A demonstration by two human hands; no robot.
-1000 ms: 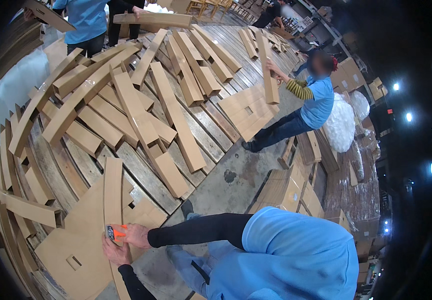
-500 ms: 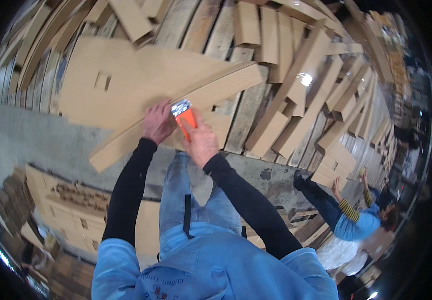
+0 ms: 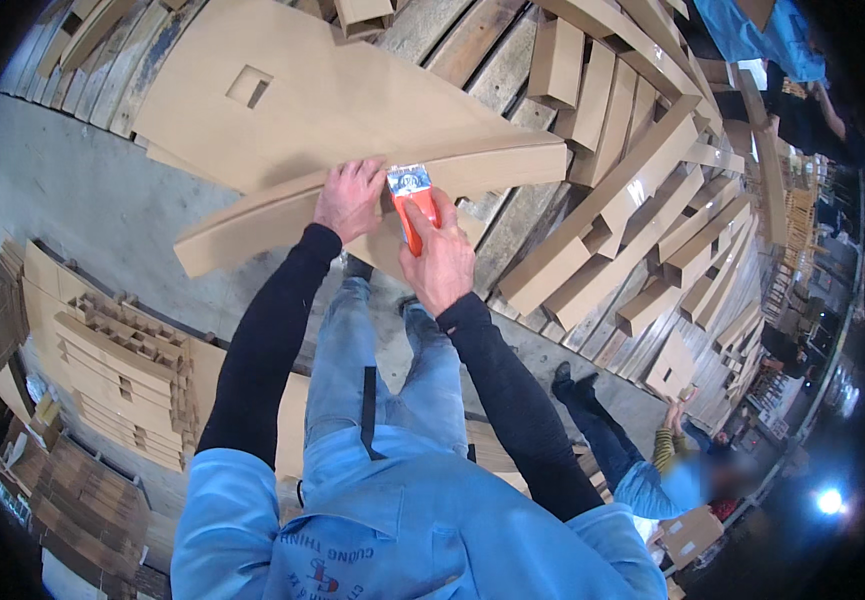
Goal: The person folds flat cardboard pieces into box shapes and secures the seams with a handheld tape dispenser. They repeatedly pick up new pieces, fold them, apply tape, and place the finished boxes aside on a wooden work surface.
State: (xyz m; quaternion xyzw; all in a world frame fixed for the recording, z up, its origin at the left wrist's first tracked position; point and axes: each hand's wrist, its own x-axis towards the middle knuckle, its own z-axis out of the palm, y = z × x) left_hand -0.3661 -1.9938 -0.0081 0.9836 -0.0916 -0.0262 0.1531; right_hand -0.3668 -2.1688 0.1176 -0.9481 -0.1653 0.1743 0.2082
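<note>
A long folded cardboard piece (image 3: 492, 168) lies slantwise in front of me over a large flat cardboard sheet (image 3: 302, 110). My left hand (image 3: 350, 200) grips it near the middle, with fingers bent over its upper edge. Just beside it, my right hand (image 3: 439, 255) is closed round an orange hand tool with a shiny silver head (image 3: 412, 205). The silver head sits against the folded piece, close to my left fingertips. What kind of tool it is, I cannot make out. A square cut-out (image 3: 249, 87) shows in the flat sheet.
Several folded cardboard lengths (image 3: 607, 215) lie on wooden pallets (image 3: 472, 45) to the right. Stacked cardboard (image 3: 117, 365) stands at lower left. A person in blue (image 3: 652, 485) works at lower right, and another person's blue clothing (image 3: 762, 40) shows at upper right.
The view has shifted and turned. Both my hands, with the orange tool, sit slightly farther right along the folded cardboard piece. The folded piece now lies at a flatter slant.
</note>
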